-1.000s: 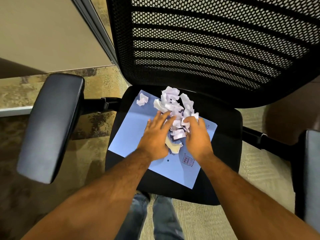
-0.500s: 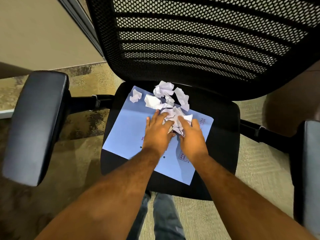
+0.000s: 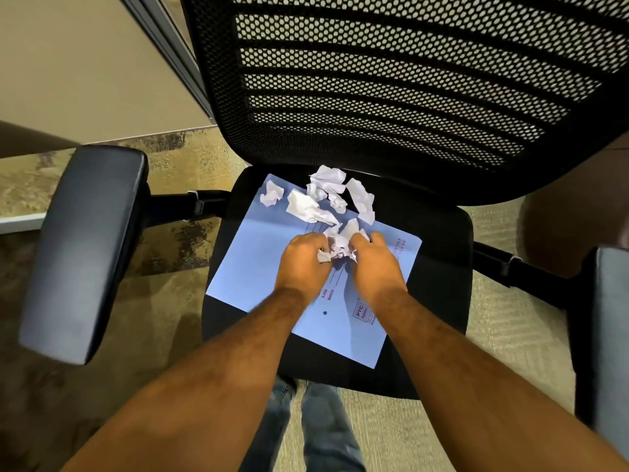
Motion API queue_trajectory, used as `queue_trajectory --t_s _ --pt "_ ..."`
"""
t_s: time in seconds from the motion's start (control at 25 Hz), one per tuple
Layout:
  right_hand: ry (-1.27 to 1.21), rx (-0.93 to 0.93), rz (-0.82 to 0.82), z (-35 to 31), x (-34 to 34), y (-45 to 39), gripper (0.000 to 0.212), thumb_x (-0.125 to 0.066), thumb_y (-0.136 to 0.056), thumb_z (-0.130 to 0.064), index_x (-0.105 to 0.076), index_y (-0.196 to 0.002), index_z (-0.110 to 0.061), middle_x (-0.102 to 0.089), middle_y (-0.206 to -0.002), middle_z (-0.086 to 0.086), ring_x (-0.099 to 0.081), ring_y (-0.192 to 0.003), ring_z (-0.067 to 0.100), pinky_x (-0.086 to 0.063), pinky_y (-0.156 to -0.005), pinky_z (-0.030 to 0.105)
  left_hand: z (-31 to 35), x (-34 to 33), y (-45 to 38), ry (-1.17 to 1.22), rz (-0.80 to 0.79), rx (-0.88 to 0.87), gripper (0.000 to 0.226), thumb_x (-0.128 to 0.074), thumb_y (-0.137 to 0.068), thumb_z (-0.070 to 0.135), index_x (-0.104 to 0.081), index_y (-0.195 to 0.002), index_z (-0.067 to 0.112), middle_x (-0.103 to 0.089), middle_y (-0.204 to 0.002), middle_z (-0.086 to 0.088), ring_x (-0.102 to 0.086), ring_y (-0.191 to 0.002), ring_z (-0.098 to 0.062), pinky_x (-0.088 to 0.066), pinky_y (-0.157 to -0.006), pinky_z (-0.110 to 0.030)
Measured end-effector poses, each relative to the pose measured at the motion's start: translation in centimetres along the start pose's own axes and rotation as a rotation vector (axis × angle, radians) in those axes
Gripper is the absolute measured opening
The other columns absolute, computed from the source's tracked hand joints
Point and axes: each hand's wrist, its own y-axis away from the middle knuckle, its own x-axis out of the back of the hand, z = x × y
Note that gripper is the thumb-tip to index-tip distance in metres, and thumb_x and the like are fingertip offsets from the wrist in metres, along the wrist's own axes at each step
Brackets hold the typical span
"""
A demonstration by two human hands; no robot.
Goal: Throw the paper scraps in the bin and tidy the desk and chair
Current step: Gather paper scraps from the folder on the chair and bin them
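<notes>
Left hand point(image 3: 304, 258) and right hand point(image 3: 373, 264) curl round a wad of crumpled paper scraps point(image 3: 337, 245) on the blue folder point(image 3: 252, 267); loose scraps point(image 3: 326, 195) lie beyond, folder flat on the office chair seat point(image 3: 442, 253).
</notes>
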Motion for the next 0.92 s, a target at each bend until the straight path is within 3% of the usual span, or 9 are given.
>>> queue_trajectory --t_s 0.12,0.24,0.36,0.44,0.52,0.6,0.72,0.84,0.92 --pt "-0.041 -0.017 0.044 -0.3 0.2 -0.1 0.03 -0.058 -0.099 -0.01 -0.061 -0.127 -0.017 -0.05 -0.136 0.01 -0.065 -0.108 0.035 -0.053 -0.094 0.036 0.6 0.9 0.1 0.22 -0.015 0.129 0.036 -0.079 -0.079 0.002 -0.054 -0.067 0.025 -0.06 -0.07 0.005 -0.052 -0.063 -0.012 -0.048 -0.056 -0.027" --pt "-0.147 -0.064 0.089 -0.2 1.1 -0.3 0.019 -0.061 -0.098 -0.01 -0.069 -0.114 -0.015 -0.057 -0.119 0.01 -0.065 -0.101 0.034 -0.051 -0.086 0.033 1.0 1.8 0.2 0.321 0.036 0.275 0.042 -0.08 -0.077 0.004 -0.046 -0.066 0.026 -0.053 -0.065 0.005 -0.046 -0.06 -0.014 -0.045 -0.051 -0.028" --pt "-0.453 -0.153 0.111 0.1 2.2 -0.2 0.009 -0.066 -0.096 -0.012 -0.069 -0.104 -0.014 -0.059 -0.108 0.006 -0.071 -0.083 0.03 -0.064 -0.073 0.042 2.0 3.1 0.4 0.518 0.102 0.454 0.039 -0.076 -0.077 0.001 -0.052 -0.083 0.031 -0.068 -0.085 -0.003 -0.068 -0.072 -0.03 -0.06 -0.054 -0.047" --pt "-0.74 -0.235 0.105 -0.2 3.3 0.5 0.004 -0.065 -0.095 -0.008 -0.069 -0.097 -0.008 -0.065 -0.094 0.007 -0.068 -0.072 0.022 -0.064 -0.061 0.034 3.4 4.3 0.7 0.733 0.104 0.537 0.049 -0.073 -0.08 -0.006 -0.057 -0.104 0.034 -0.07 -0.102 -0.006 -0.073 -0.085 -0.03 -0.06 -0.051 -0.04" --pt "-0.986 -0.325 0.072 -0.6 4.6 1.3 0.002 -0.067 -0.094 -0.007 -0.069 -0.094 -0.007 -0.065 -0.084 0.008 -0.061 -0.071 0.02 -0.063 -0.065 0.032 4.5 5.1 1.0 0.889 0.062 0.589 0.051 -0.068 -0.082 -0.01 -0.063 -0.117 0.027 -0.071 -0.102 -0.005 -0.071 -0.084 -0.028 -0.053 -0.046 -0.029" --pt "-1.174 -0.388 0.031 -0.9 5.7 2.2 0.007 -0.071 -0.092 -0.005 -0.067 -0.089 -0.011 -0.065 -0.087 0.009 -0.061 -0.077 0.021 -0.063 -0.071 0.034 5.1 5.6 1.3 1.007 0.024 0.614 0.039 -0.066 -0.083 -0.011 -0.071 -0.11 0.016 -0.073 -0.09 -0.01 -0.066 -0.077 -0.029 -0.051 -0.051 -0.027" --pt "-1.266 -0.447 0.016 -1.2 6.4 3.5 0.014 -0.072 -0.09 -0.003 -0.061 -0.087 -0.01 -0.065 -0.091 0.015 -0.063 -0.08 0.024 -0.06 -0.061 0.028 6.2 6.0 1.9 1.108 0.014 0.673 0.033 -0.065 -0.08 -0.016 -0.074 -0.096 0.012 -0.073 -0.079 -0.011 -0.063 -0.072 -0.027 -0.05 -0.064 -0.034" --pt "-1.343 -0.455 0.035 -1.9 6.8 4.8 0.015 -0.067 -0.091 0.001 -0.059 -0.083 -0.008 -0.057 -0.076 0.016 -0.056 -0.064 0.021 -0.055 -0.053 0.026 7.1 5.7 2.8 1.135 0.002 0.714 0.032 -0.064 -0.082 -0.014 -0.075 -0.101 0.01 -0.077 -0.09 -0.015 -0.069 -0.081 -0.03 -0.054 -0.076 -0.041" --pt "-1.403 -0.466 0.01 -2.7 6.7 5.4 0.01 -0.064 -0.091 0.002 -0.062 -0.088 -0.007 -0.061 -0.075 0.014 -0.059 -0.059 0.018 -0.053 -0.052 0.026 7.4 4.9 3.2 1.154 -0.092 0.678 0.028 -0.062 -0.088 -0.009 -0.073 -0.111 0.004 -0.078 -0.098 -0.022 -0.073 -0.084 -0.035 -0.058 -0.072 -0.038"
